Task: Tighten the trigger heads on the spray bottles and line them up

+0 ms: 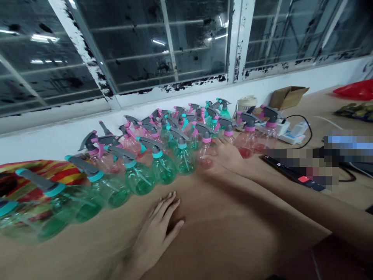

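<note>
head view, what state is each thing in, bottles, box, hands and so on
Green spray bottles: standing, spray heads fitted
Pink spray bottles: standing, spray heads fitted
Left hand: open, fingers extended, low over or on the table
Right hand: at the pink spray bottles, grip cannot be told
Cardboard box: top flaps open
Windows: cannot tell if latched

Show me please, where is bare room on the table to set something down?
The table is bare between the left hand and right forearm, and left of that hand, in front of the green bottles. It is crowded from those bottles back to the wall, and at right around the white plugs.
</note>
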`<move>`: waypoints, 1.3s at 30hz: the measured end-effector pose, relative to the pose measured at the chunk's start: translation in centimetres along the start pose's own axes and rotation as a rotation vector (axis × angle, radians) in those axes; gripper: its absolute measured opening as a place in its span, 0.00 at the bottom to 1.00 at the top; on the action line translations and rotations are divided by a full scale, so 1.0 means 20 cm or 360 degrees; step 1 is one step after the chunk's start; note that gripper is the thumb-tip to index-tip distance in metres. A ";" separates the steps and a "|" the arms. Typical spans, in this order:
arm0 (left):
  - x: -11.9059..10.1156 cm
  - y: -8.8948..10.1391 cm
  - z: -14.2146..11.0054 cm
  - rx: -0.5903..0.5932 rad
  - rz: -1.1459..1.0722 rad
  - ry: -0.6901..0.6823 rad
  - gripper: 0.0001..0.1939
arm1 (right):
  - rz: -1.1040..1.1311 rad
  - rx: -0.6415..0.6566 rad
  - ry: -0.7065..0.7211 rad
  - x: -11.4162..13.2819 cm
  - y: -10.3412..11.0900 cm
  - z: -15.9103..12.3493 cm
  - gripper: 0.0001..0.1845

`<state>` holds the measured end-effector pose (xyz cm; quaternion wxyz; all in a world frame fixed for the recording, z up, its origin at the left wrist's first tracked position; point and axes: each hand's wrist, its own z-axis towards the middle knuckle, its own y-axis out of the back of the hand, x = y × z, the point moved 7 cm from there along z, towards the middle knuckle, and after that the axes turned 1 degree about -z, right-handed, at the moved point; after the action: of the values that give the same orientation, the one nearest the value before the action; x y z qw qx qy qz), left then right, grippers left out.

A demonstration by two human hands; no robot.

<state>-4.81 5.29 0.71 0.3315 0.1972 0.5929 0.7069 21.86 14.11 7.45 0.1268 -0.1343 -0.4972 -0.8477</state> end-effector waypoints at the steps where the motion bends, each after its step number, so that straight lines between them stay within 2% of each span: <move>1: 0.00 0.00 0.00 -0.0003 0.0007 -0.0004 0.24 | -0.0004 0.0005 -0.0007 0.01 0.00 0.01 0.28; 7: 0.01 -0.02 -0.01 -0.0025 0.0033 -0.0021 0.24 | 0.0005 0.0001 -0.0021 0.03 0.01 0.00 0.30; 11: 0.02 -0.01 -0.01 -0.0051 0.0043 -0.0014 0.24 | 0.0042 -0.0055 -0.0036 -0.02 0.08 -0.06 0.31; 14: 0.02 -0.02 -0.01 -0.0050 0.0051 -0.0007 0.24 | 0.0140 -0.0112 -0.0047 -0.10 0.16 -0.11 0.24; 18: 0.02 -0.02 0.00 -0.0061 0.0051 -0.0004 0.24 | 0.0193 -0.0206 -0.0222 -0.28 0.25 -0.13 0.16; 23: 0.03 -0.02 0.00 -0.0075 0.0028 -0.0013 0.24 | 0.0055 -0.0260 -0.0348 -0.41 0.27 -0.09 0.23; 29: 0.05 -0.04 -0.01 -0.0078 0.0012 -0.0009 0.24 | -0.0096 -0.0169 -0.0350 -0.37 0.16 -0.01 0.35; 35: 0.05 -0.04 -0.01 -0.0066 0.0043 -0.0005 0.25 | -0.0237 -0.0090 -0.0380 -0.33 0.14 0.01 0.32; 39: 0.05 -0.03 -0.01 -0.0083 0.0025 -0.0011 0.25 | -0.0290 -0.0050 -0.0322 -0.31 0.17 -0.08 0.30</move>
<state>-5.41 5.93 -0.08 0.3331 0.1955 0.5715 0.7241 28.76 11.51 7.24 -0.0037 -0.1754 -0.5042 -0.8455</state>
